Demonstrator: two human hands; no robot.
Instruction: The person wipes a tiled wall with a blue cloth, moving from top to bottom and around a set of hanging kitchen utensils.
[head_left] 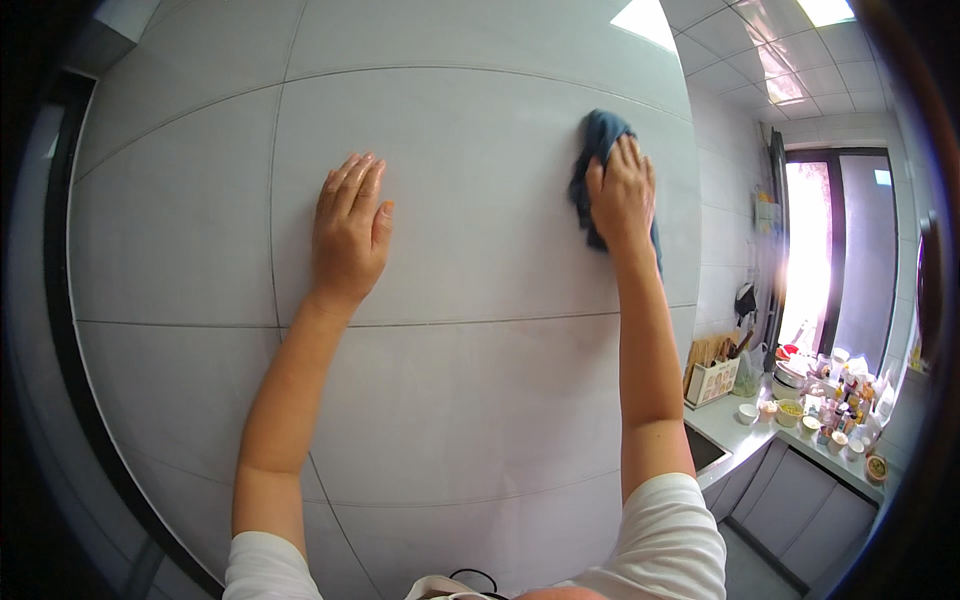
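Observation:
A pale tiled wall (450, 200) with thin grout lines fills most of the view. Against it, on the right, my right hand (625, 190) presses a dark blue cloth (597, 135), which bunches above the fingers and hangs down beside the wrist. My left hand (348, 225) lies on the wall tile further left, empty, its fingers stretched upward and the thumb a little apart. Both arms are raised and reach up from the lower edge.
To the right, a counter (735, 432) bears bowls (790, 412) and several jars and bottles. A knife block (712, 380) stands by the wall, near the sink (703, 450). Beyond is a window (808, 250). A dark frame (75, 300) edges the wall at left.

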